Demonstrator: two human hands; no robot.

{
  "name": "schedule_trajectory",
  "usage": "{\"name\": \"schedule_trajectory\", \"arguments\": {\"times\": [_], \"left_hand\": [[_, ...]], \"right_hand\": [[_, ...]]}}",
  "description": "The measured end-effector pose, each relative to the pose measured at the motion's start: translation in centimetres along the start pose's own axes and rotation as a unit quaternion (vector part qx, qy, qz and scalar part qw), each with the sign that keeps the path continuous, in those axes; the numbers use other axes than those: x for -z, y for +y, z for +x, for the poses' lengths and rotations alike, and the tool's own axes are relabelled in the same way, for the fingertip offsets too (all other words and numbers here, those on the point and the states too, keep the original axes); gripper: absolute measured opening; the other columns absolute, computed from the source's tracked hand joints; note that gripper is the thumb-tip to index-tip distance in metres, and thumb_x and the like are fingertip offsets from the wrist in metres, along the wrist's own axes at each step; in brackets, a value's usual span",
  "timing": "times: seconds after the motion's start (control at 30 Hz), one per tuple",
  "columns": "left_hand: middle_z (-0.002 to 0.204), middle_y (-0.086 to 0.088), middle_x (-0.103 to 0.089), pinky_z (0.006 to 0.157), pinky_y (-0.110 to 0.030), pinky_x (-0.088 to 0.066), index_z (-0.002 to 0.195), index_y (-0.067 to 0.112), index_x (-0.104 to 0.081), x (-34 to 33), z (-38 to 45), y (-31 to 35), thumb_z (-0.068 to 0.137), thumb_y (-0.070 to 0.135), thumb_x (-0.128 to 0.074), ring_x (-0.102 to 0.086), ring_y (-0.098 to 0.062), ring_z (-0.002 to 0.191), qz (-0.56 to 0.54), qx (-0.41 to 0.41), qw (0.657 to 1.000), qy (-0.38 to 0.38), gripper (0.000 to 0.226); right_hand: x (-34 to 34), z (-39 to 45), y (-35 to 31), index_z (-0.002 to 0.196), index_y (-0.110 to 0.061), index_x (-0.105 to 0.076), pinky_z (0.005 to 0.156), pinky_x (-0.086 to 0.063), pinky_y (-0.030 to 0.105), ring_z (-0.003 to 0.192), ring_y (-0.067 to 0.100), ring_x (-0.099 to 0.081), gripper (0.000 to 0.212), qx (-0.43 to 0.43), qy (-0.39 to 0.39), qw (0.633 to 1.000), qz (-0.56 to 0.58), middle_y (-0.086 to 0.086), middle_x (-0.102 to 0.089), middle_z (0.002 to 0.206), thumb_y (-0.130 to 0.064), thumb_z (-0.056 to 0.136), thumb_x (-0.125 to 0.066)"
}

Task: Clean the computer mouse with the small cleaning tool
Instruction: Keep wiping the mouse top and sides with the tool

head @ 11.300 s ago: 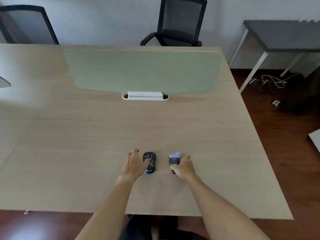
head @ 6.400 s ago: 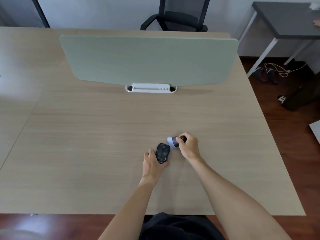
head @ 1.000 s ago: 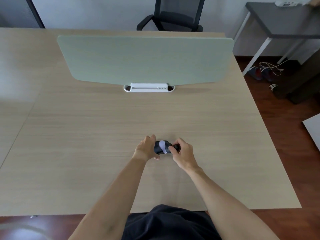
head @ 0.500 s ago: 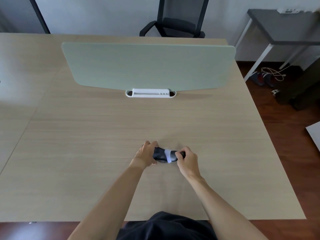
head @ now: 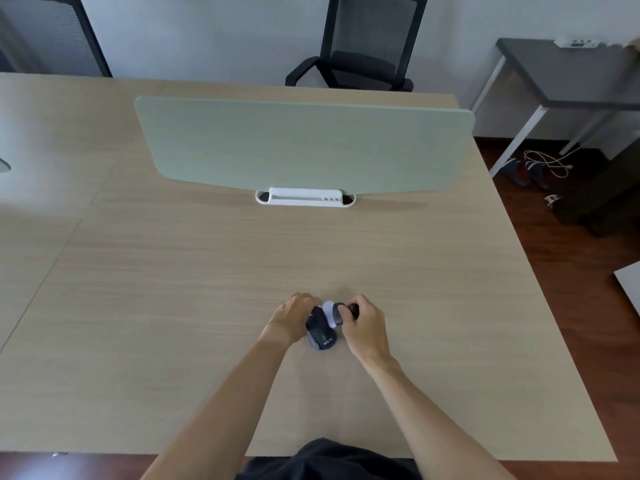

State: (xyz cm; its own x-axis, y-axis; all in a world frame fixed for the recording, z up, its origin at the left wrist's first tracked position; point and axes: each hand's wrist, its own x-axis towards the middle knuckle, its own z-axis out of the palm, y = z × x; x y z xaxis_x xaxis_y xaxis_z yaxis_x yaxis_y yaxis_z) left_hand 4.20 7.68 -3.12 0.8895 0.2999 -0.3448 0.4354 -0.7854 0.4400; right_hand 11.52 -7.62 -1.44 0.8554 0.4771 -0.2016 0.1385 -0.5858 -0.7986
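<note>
Mouse (head: 321, 336) has swung round since a moment ago: dark, white logo, left hand (head: 293, 317) gripping it, right hand (head: 364, 326) pinching the white-tipped cleaning tool (head: 334, 312) against it.

— Where am I working?
— An office, by the look of it: my desk (head: 173, 289) is a wide pale wood top split by a green privacy divider (head: 301, 147) on a white foot.
— What else?
— Black mesh office chairs (head: 360, 53) across from me, and a grey side table (head: 571, 74) on dark wood flooring (head: 571, 244).
</note>
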Motion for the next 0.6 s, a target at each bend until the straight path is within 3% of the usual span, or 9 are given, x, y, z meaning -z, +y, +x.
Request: {"name": "schedule_trajectory", "arguments": {"times": [0.07,0.1,0.2,0.3,0.37,0.5,0.6], "left_hand": [[0.099,0.002,-0.062,0.078,-0.031,-0.050,0.093,0.024,-0.062,0.1,-0.1,-0.2,0.076,-0.001,-0.051,-0.058,-0.023,0.100,-0.016,-0.007,1.000,0.001,0.032],[0.101,0.002,-0.064,0.079,-0.031,-0.049,0.095,0.024,-0.062,0.0,-0.2,-0.4,0.076,-0.001,-0.050,-0.058,-0.024,0.101,-0.028,-0.006,1.000,-0.001,0.034],[0.130,-0.001,-0.055,0.099,-0.033,-0.044,0.133,0.024,-0.047,-0.4,-0.9,-0.7,0.074,-0.005,-0.052,-0.047,-0.022,0.125,-0.082,0.027,0.996,0.005,0.066],[0.136,-0.004,-0.044,0.105,-0.030,-0.035,0.140,0.019,-0.035,-1.5,-2.4,0.8,0.069,0.005,-0.057,-0.036,-0.025,0.131,-0.215,0.140,0.963,0.084,0.075],[0.132,-0.008,-0.042,0.103,-0.028,-0.031,0.138,0.011,-0.033,-3.0,-3.4,2.3,0.066,0.018,-0.059,-0.034,-0.029,0.129,-0.284,0.205,0.927,0.131,0.077],[0.130,-0.006,-0.039,0.102,-0.037,-0.038,0.139,0.012,-0.026,-5.5,-4.8,5.3,0.060,0.058,-0.069,-0.035,-0.028,0.127,-0.252,0.299,0.907,0.154,0.101],[0.128,-0.005,-0.041,0.097,-0.034,-0.043,0.141,0.010,-0.023,-6.2,-4.5,6.3,0.058,0.067,-0.071,-0.040,-0.026,0.124,-0.242,0.316,0.903,0.162,0.111]], "right_hand": [[0.0,0.1,-0.4,0.068,-0.012,-0.055,0.055,-0.040,0.023,0.057,0.010,-0.047,0.018,-0.008,-0.043,0.998,0.039,-0.003,-0.054,0.062,-0.014,0.084,-0.063],[0.0,0.3,-0.3,0.068,-0.012,-0.056,0.056,-0.040,0.022,0.056,0.009,-0.047,0.018,-0.019,-0.055,0.997,0.043,-0.003,-0.055,0.062,-0.013,0.084,-0.064],[0.1,0.8,0.4,0.072,-0.008,-0.056,0.060,-0.044,0.032,0.063,0.019,-0.053,0.014,-0.040,-0.001,0.999,0.006,0.003,-0.058,0.066,-0.013,0.084,-0.062],[0.4,0.9,0.5,0.070,-0.011,-0.051,0.056,-0.041,0.023,0.058,0.011,-0.048,0.019,-0.034,0.043,0.998,0.038,-0.002,-0.054,0.062,-0.012,0.084,-0.062],[0.4,0.8,0.0,0.069,-0.008,-0.054,0.054,-0.040,0.017,0.055,0.006,-0.048,0.018,-0.029,0.030,0.996,0.073,-0.003,-0.056,0.061,-0.010,0.083,-0.065],[-0.7,1.0,-0.6,0.071,-0.008,-0.063,0.058,-0.040,0.014,0.062,0.006,-0.055,0.013,-0.004,-0.044,0.999,0.031,0.000,-0.066,0.067,-0.016,0.079,-0.069],[-1.1,1.7,-0.9,0.073,-0.010,-0.057,0.060,-0.041,0.024,0.064,0.013,-0.054,0.012,0.010,-0.021,0.999,-0.027,-0.002,-0.060,0.066,-0.016,0.082,-0.062]]}}
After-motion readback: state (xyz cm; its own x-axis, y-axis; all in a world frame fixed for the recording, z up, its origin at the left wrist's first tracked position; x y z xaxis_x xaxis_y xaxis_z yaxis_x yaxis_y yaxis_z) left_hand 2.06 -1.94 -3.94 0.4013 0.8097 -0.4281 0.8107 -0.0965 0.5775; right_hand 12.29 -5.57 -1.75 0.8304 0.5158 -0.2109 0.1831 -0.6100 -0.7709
